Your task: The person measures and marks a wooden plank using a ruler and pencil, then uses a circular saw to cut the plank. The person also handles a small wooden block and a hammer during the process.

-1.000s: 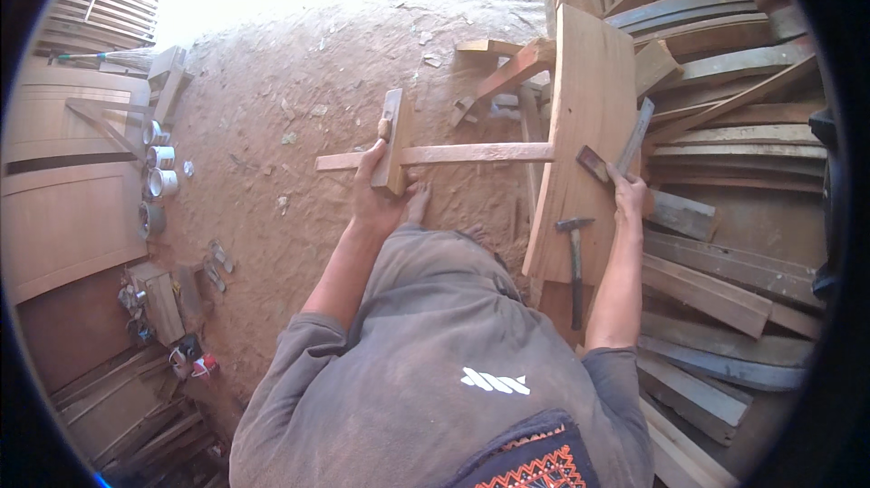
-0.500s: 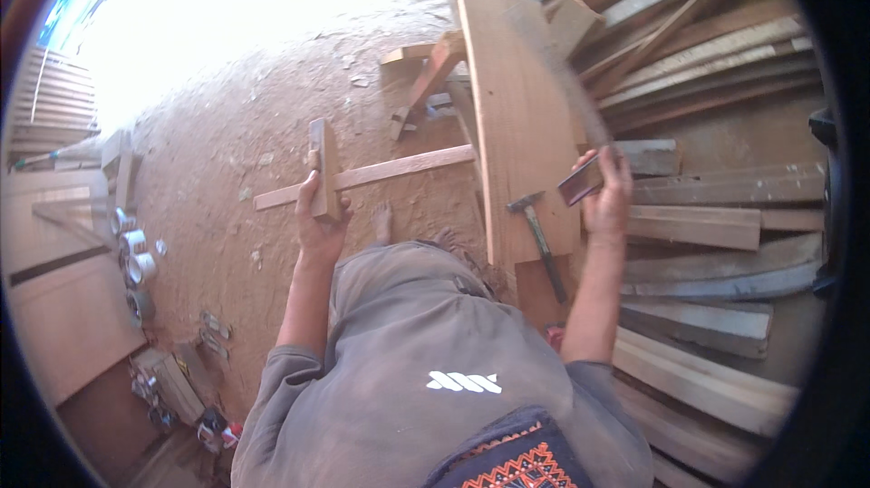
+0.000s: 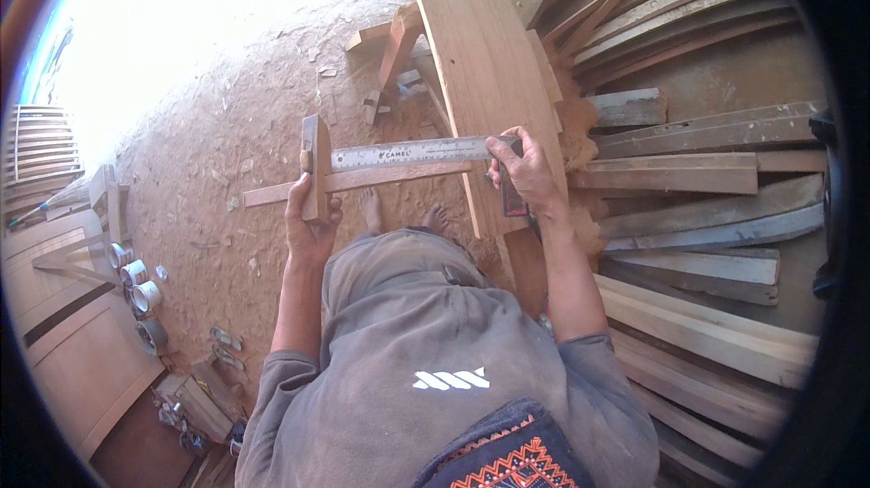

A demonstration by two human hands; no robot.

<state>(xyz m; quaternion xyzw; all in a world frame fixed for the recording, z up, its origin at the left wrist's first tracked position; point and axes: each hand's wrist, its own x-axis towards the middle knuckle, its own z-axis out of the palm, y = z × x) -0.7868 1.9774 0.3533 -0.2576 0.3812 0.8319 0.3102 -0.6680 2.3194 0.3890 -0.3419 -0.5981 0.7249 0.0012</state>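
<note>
My left hand (image 3: 311,227) grips the upright wooden block (image 3: 315,162) of a cross-shaped wooden gauge, whose long thin bar (image 3: 272,193) runs level in front of me. A steel try square (image 3: 408,153) lies with its blade along the top of that bar. My right hand (image 3: 527,171) holds the square at its dark stock, against the edge of a wide pale plank (image 3: 480,53) that slopes away from me. My bare feet (image 3: 372,209) stand on the dirt below the bar.
Curved and straight planks (image 3: 689,171) are stacked at the right. A small wooden trestle and offcuts (image 3: 390,44) lie beyond the bar. Several tins (image 3: 136,275) and wooden panels (image 3: 54,343) sit at the left on the dirt floor (image 3: 227,125).
My right hand has swung the steel square from beside the plank over onto the wooden bar. The left hand has kept its grip on the block. The hammer has left the view.
</note>
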